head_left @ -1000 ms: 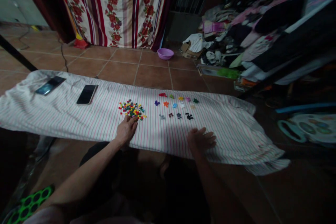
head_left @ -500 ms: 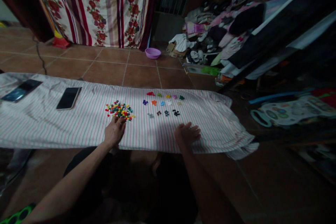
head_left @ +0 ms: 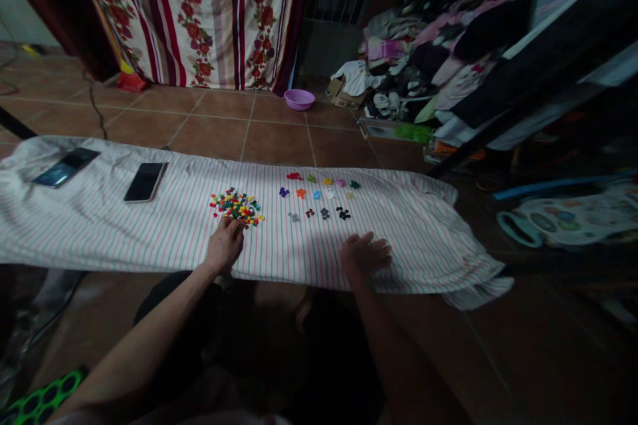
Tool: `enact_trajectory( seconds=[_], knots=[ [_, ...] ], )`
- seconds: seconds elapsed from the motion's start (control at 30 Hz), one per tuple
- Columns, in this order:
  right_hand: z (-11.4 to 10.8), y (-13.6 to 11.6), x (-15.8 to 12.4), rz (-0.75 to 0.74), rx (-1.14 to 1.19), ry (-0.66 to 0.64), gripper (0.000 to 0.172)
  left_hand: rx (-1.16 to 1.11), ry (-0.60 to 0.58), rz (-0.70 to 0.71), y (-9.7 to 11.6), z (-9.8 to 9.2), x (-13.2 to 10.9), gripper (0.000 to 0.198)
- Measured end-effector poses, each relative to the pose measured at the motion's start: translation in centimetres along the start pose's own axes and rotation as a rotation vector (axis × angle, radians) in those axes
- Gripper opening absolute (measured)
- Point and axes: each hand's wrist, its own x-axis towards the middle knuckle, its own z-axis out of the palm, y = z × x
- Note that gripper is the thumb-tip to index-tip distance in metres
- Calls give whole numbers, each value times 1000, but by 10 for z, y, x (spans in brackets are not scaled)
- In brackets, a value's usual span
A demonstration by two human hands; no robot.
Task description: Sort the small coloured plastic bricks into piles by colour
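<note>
A striped cloth [head_left: 149, 232] lies across the tiled floor. On it sits a heap of small mixed-colour pieces [head_left: 236, 206]. To its right are several little groups sorted by colour [head_left: 319, 196], among them a red, a purple, a blue and a black one. My left hand [head_left: 224, 244] rests at the near edge of the heap, fingers curled with the tips among the pieces; what they hold is hidden. My right hand [head_left: 365, 254] lies flat on the cloth below the black group, fingers spread, holding nothing.
Two phones [head_left: 145, 181] [head_left: 66, 167] lie on the cloth's left part. A purple bowl [head_left: 300, 99] stands on the floor before a flowered curtain [head_left: 209, 13]. Clothes are piled at the back right [head_left: 423, 60]. A toy board [head_left: 563, 222] lies at the right.
The view has swung sideways and back. Both hands stay at the same places on the cloth; the left one keeps its fingertips at the heap's edge.
</note>
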Motion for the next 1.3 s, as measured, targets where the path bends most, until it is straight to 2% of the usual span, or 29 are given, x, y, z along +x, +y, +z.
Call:
enact_trajectory(
  seconds=[0.2, 0.37, 0.63, 0.8, 0.87, 1.03, 1.13, 1.3],
  knots=[
    [2, -1, 0, 7, -11, 11, 44, 96, -32, -38, 11, -2, -1, 28],
    [1, 0, 0, 1, -11, 0, 44, 105, -9, -62, 16, -2, -2, 28],
    [-8, -3, 3, 16, 3, -52, 46, -142, 43, -30, 20, -2, -5, 18],
    [-16, -6, 4, 0, 28, -64, 46, -234, 21, -62, 26, -1, -5, 17],
    [-18, -7, 4, 15, 29, -71, 46, -245, 4, -23, 30, 0, -5, 16],
    [-20, -10, 5, 35, 7, -92, 46, -262, -12, 132, 50, 8, 5, 14],
    [-20, -10, 5, 30, 9, -83, 47, -262, -61, 190, 67, 18, 16, 15],
    [-22, -9, 5, 14, -2, -68, 46, -192, -169, 216, 101, 34, 36, 21]
  ],
)
